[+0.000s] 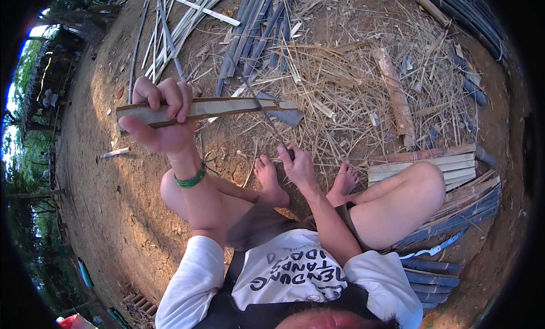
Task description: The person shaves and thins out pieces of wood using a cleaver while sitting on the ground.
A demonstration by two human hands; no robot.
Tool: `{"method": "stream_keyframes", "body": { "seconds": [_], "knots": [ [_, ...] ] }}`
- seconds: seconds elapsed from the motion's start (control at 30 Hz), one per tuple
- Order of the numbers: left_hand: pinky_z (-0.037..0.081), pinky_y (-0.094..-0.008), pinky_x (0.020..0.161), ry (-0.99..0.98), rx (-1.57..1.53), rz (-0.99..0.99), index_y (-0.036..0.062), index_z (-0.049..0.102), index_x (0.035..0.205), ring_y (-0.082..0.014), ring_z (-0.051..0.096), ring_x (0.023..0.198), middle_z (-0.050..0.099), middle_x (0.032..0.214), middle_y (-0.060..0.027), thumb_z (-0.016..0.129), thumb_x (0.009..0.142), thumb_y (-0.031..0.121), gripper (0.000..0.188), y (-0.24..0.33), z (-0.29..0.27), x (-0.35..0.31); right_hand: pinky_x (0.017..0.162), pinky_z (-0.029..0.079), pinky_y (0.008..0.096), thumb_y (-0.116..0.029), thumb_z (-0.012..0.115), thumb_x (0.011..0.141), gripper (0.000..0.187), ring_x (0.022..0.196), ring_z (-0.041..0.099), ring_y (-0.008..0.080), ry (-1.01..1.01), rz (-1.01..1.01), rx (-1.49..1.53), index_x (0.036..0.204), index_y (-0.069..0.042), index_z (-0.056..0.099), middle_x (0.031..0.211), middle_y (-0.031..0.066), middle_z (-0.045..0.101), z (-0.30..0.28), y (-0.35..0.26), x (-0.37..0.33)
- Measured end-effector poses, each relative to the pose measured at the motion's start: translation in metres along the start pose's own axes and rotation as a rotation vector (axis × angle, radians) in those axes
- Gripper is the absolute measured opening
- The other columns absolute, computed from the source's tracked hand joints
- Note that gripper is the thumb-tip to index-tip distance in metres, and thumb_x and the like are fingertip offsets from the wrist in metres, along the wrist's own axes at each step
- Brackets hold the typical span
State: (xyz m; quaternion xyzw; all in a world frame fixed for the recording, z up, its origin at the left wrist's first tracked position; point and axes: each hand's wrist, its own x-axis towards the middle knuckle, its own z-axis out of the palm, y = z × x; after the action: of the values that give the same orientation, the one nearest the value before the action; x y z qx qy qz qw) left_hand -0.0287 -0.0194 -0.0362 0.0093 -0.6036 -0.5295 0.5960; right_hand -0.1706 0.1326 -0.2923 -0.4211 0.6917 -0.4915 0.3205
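My left hand (164,124), with a green cord bracelet at the wrist, grips a split bamboo piece (221,106) near its left end. The piece lies crosswise in front of me, pale on the inside with brown edges. Closed around the dark handle of a long thin knife (275,131) is my right hand (301,171). The blade slants up and to the left, crossing the bamboo near its right end. Whether the edge touches or cuts into it, I cannot tell. A grey-blue flat part shows at that end.
Bamboo strips (190,22) and dark bamboo lengths (255,28) lie ahead. A rough wooden log (393,96) rests among straw-like shavings (335,73). Stacked split bamboo (426,164) is beside my right knee. My bare feet (269,181) are close below the blade.
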Motion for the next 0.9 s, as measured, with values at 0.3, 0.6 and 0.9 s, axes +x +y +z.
{"method": "stream_keyframes", "body": {
  "seconds": [0.3,0.6,0.9],
  "knots": [
    [0.027,-0.0203,0.046,-0.031,0.031,-0.013,0.0119,0.035,0.081,-0.006,0.03,0.048,0.036,0.058,0.0013,0.048,0.093,0.067,0.058,-0.014,0.003,-0.007,0.062,0.049,0.051,-0.053,0.053,0.095,0.063,0.068,0.063,0.0477,0.04,0.178,-0.238,0.074,0.005,0.065,0.065,0.0286,0.061,0.002,0.028,0.006],
    [0.024,-0.0175,0.039,0.083,0.11,0.058,0.013,0.034,0.079,-0.0045,0.028,0.043,0.033,0.055,0.0026,0.041,0.094,0.069,0.058,0.026,0.022,-0.006,0.064,0.052,0.0506,-0.05,0.057,0.093,0.058,0.073,0.067,0.0453,-0.096,0.117,-0.057,0.084,0.006,0.066,0.071,0.0295,0.064,0.006,-0.02,-0.02],
    [0.026,-0.0174,0.042,0.117,0.178,0.034,0.012,0.034,0.081,-0.0056,0.028,0.043,0.035,0.056,0.0009,0.04,0.092,0.073,0.063,0.022,0.037,-0.022,0.068,0.054,0.0475,-0.05,0.057,0.091,0.056,0.078,0.068,0.0429,-0.212,0.132,-0.012,0.09,0.005,0.07,0.079,0.0288,0.067,-0.011,-0.051,-0.021]
  ]
}}
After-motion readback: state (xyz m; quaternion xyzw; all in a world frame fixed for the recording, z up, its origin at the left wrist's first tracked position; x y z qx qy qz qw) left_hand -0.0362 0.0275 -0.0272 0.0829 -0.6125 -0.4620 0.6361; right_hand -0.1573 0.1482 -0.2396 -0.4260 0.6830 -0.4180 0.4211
